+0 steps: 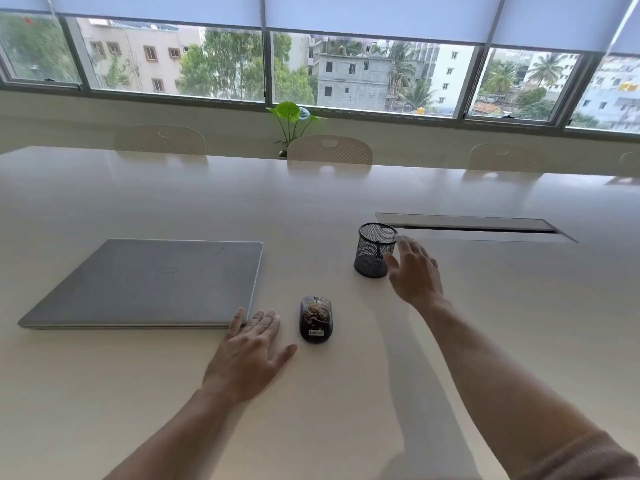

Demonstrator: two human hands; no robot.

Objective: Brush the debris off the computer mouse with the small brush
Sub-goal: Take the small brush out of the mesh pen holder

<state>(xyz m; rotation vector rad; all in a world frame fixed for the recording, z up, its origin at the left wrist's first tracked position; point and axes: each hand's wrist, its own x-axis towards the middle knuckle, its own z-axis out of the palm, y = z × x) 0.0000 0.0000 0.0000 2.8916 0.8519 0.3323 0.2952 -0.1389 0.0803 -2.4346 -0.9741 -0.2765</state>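
A black computer mouse (pixel 315 319) lies on the white table (pixel 173 393), its back covered with brown crumbly debris. Just left of it my left hand (pixel 250 351) rests flat on the table, fingers apart, holding nothing. Farther back and to the right stands a black mesh pen cup (pixel 374 250) with a thin dark stick inside, probably the small brush (pixel 380 248). My right hand (pixel 414 271) hovers beside the cup's right side, fingers spread and blurred, with nothing in it.
A shut grey laptop (pixel 145 284) lies at the left, its near right corner touching my left fingers. A cable slot (pixel 474 227) is set into the table behind the cup. Chairs (pixel 329 150) and a potted plant (pixel 290 123) line the far edge.
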